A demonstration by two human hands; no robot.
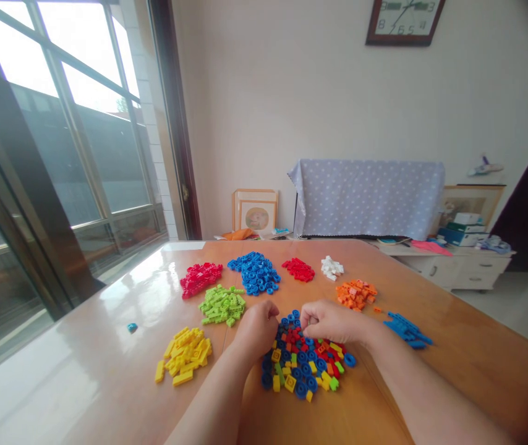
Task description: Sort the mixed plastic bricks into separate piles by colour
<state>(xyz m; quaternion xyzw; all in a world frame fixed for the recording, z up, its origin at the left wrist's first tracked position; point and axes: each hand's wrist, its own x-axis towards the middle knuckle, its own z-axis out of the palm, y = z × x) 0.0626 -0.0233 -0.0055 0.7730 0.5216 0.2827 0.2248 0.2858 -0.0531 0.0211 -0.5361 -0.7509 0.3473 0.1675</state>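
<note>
A mixed pile of building bricks point(301, 364), with yellow, red, green and orange pieces and blue round ones, lies on the table in front of me. At the pile's far left edge is my left hand point(258, 326), its fingers curled closed; whatever they may hold is hidden. My right hand point(331, 321) is over the far right part of the pile, thumb and fingers pinched together. Any piece between them is too hidden to name. Just left of my left hand sits a heap of lime green bricks point(222, 305).
Sorted heaps stand around: yellow bricks point(186, 353), crimson bricks point(200, 278), blue round pieces point(255, 272), red bricks point(298, 269), white bricks point(331, 267), orange bricks point(357, 295) and long blue pieces point(407, 329). A small teal piece point(132, 327) lies alone on the left of the table point(83, 377).
</note>
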